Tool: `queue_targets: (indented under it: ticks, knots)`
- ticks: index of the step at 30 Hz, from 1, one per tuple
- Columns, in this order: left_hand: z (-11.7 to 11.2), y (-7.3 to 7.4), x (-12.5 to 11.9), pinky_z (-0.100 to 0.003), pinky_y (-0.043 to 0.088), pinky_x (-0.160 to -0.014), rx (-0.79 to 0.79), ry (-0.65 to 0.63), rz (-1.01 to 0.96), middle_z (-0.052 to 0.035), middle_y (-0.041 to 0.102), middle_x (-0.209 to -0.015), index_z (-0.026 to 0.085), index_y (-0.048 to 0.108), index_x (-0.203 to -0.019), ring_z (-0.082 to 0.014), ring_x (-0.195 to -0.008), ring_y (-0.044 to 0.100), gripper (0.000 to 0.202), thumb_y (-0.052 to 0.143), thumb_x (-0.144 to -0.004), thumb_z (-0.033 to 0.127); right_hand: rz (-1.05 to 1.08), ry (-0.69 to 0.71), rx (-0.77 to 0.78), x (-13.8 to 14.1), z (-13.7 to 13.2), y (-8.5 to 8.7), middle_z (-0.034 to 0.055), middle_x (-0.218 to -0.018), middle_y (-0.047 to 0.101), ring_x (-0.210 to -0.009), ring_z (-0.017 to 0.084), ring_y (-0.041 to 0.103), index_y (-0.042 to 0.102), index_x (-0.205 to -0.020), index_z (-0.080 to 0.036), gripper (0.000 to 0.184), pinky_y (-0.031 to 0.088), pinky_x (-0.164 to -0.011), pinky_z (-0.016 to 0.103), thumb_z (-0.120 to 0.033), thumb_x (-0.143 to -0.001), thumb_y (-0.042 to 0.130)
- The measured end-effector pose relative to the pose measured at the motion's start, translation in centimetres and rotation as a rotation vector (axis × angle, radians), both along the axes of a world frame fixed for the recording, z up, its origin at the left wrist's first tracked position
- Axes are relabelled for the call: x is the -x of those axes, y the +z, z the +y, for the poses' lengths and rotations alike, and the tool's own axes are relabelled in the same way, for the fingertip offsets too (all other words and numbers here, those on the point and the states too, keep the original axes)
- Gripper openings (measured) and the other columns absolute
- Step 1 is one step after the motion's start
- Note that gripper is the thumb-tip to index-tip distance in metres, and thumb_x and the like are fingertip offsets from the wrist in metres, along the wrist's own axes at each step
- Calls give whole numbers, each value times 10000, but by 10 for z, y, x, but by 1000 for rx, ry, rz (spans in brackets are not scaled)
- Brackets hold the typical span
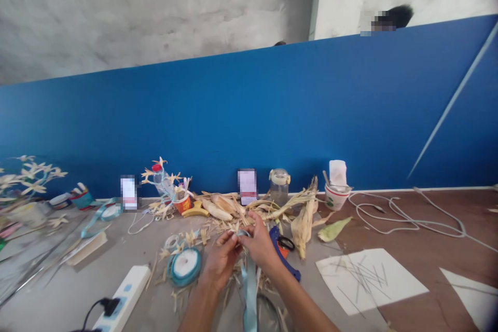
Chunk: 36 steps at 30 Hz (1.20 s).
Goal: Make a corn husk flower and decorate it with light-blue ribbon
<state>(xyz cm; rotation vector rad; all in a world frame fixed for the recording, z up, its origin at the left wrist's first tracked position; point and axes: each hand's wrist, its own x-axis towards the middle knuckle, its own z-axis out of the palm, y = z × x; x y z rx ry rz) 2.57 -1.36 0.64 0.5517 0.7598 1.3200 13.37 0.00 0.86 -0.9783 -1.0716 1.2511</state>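
Above the table (128, 246), the ribbon (250, 295) hangs below the fingers (256, 220) of the left hand (223, 257) and right hand (261, 245). Both pinch its upper part, close together.

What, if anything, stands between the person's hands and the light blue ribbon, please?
Nothing visible does: the fingertips of the left hand and right hand are at the light blue ribbon, whose loose length hangs below them. The corn husks lie beyond the hands, not between.
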Motion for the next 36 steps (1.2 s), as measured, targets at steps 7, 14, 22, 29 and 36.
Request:
queue_targets:
  ticks: [7,14,22,29,36]
  knots:
    - [1,-4,1,-269,459,-709,6,-7,-27,-17,678,-727,166,653,-703,-146,-711,622,229,807,-534,180,0,28,46,-1,-1,5,-57,-661,593,-669,155,620,327,-1188,-159,642,463,-673,284,-72,-585,531]
    - [3,-2,1,-249,456,-677,-9,25,15,-17,666,-710,153,652,-692,-135,-684,603,237,810,-526,214,-268,23,-55,-4,-5,9,11,-784,648,-798,192,628,503,-1092,-169,485,462,-766,326,-77,-617,526]
    - [0,0,1,-262,472,-649,-41,-60,73,-11,636,-719,160,613,-741,-134,-670,596,251,781,-594,274,-545,6,-113,-12,-10,23,35,-697,665,-707,202,603,641,-689,-177,173,435,-689,305,-192,-746,479]
    - [-1,3,4,-203,454,-548,37,-45,-20,22,577,-592,158,562,-692,-82,-531,536,194,744,-626,153,-552,31,-74,-16,-13,33,12,-633,626,-672,179,575,608,-619,-172,172,405,-656,271,-196,-737,484]
    - [0,2,5,-219,474,-585,47,-65,-65,-2,608,-627,131,586,-698,-95,-565,563,154,726,-632,136,-619,48,-131,-15,-16,36,19,-654,637,-665,173,570,622,-659,-172,181,398,-635,252,-209,-759,476]
